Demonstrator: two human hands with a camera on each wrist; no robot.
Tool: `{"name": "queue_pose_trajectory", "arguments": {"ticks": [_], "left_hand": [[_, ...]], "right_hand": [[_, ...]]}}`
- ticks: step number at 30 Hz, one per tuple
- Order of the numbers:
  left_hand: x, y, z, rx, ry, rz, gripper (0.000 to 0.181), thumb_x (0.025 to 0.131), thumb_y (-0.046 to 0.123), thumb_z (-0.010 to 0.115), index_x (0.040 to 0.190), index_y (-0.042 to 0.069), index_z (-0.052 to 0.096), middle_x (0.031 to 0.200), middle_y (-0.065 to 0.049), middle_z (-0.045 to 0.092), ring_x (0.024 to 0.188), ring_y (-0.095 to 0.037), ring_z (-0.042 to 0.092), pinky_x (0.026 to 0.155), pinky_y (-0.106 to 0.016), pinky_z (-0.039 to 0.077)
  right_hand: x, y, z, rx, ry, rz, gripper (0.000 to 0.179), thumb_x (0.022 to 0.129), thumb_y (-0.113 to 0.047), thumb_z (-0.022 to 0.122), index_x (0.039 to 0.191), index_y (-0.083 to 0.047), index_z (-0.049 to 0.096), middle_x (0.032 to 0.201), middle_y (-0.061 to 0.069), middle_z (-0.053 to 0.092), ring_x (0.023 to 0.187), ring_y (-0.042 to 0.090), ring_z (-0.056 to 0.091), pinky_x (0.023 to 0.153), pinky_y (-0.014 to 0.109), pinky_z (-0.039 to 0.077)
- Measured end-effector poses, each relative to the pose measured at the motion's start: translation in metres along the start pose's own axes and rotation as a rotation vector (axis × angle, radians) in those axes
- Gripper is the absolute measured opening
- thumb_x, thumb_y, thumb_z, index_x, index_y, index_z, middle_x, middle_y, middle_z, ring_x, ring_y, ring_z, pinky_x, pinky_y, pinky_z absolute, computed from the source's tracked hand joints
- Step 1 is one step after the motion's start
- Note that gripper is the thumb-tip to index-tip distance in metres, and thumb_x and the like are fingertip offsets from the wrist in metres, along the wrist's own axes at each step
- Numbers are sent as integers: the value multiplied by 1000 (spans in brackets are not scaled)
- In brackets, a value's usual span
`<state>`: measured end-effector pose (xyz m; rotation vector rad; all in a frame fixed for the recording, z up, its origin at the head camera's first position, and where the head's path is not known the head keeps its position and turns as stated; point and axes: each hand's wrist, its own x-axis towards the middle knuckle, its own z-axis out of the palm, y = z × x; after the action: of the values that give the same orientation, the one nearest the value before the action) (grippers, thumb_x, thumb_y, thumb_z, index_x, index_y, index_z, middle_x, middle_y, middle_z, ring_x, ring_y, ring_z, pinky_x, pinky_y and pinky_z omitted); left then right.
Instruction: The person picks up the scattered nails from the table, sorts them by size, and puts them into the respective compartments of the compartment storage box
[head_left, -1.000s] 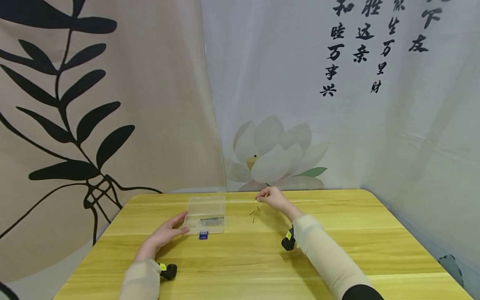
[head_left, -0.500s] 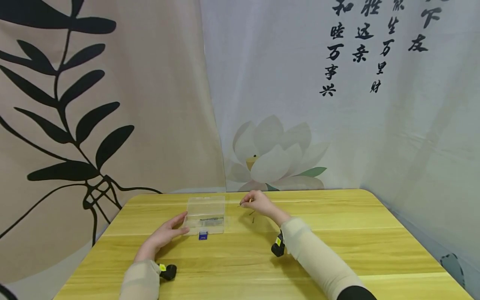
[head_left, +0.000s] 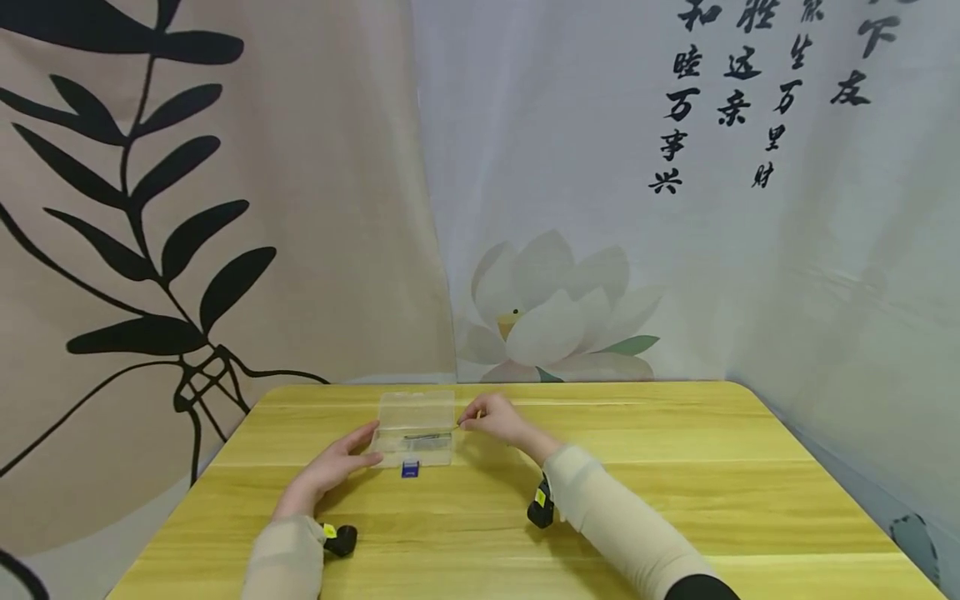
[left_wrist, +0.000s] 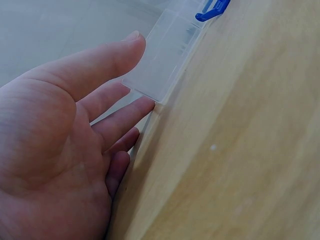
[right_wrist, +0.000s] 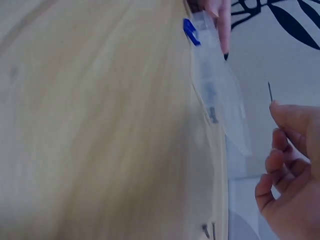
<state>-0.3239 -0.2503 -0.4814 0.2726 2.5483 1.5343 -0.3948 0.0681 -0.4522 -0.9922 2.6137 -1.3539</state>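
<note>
A clear plastic case [head_left: 415,409] lies with its lid raised at the back of the table, a blue latch [head_left: 409,469] at its front. Several thin metal pieces [head_left: 426,436] rest inside. My left hand [head_left: 339,465] is at the left end of the case, fingers loosely extended; in the left wrist view a fingertip [left_wrist: 151,104] touches its corner. My right hand [head_left: 498,421] is just right of the case, pinching a small thin nail [right_wrist: 270,91] between thumb and forefinger, point outward. Any thread on it is too fine to make out.
Two dark nail-like pieces [right_wrist: 205,230] lie on the wooden table [head_left: 480,517], seen in the right wrist view; the right hand and forearm hide them in the head view. A printed cloth [head_left: 337,208] hangs right behind the table's back edge.
My right hand has moved left and nearer the case, carrying the nail from the table's back edge. The left hand stays by the case. The head view has shifted slightly.
</note>
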Motion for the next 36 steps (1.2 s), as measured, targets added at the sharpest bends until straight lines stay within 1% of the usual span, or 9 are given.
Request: {"name": "queue_pose_trajectory", "arguments": {"ticks": [5, 11, 14, 21, 28, 36], "left_hand": [[2, 0, 0, 7, 6, 5, 74, 94, 26, 65, 153, 4, 25, 154, -25, 25, 141, -44, 19, 110, -62, 17], [2, -1, 0, -1, 5, 0, 74, 94, 25, 65, 153, 5, 26, 154, -26, 25, 141, -44, 19, 110, -62, 17], [3, -2, -1, -7, 3, 1, 74, 94, 25, 65, 153, 5, 25, 154, -25, 25, 141, -44, 19, 110, -62, 17], [2, -2, -1, -9, 3, 0, 75, 93, 26, 66, 153, 5, 26, 154, -26, 25, 141, -44, 19, 110, -62, 17], [1, -2, -1, -8, 5, -11, 76, 93, 27, 67, 153, 5, 26, 154, -25, 25, 141, -44, 20, 110, -62, 17], [1, -1, -1, -4, 8, -15, 75, 93, 26, 67, 153, 5, 26, 154, -25, 26, 141, -44, 20, 111, -62, 17]], "right_hand": [[4, -4, 12, -14, -12, 7, 6, 89, -10, 71, 89, -8, 76, 92, -2, 68, 79, 8, 52, 66, 24, 43], [6, -8, 24, -49, -27, 17, 5, 88, -9, 71, 89, -8, 76, 90, -4, 67, 83, 7, 55, 73, 25, 45], [7, -7, 29, -54, -37, 11, 6, 89, -8, 70, 91, -8, 76, 92, -3, 67, 85, 7, 56, 75, 25, 46], [6, -7, 36, -30, -54, -1, 6, 88, -6, 70, 89, -7, 75, 91, -3, 69, 82, 6, 54, 70, 24, 46], [6, -7, 39, -31, -63, -19, 6, 87, -3, 70, 88, -6, 75, 89, 0, 69, 71, 5, 48, 58, 20, 41], [5, -9, 40, -28, -71, 1, 5, 87, -6, 70, 89, -6, 76, 90, -1, 69, 72, 5, 48, 59, 20, 41]]}}
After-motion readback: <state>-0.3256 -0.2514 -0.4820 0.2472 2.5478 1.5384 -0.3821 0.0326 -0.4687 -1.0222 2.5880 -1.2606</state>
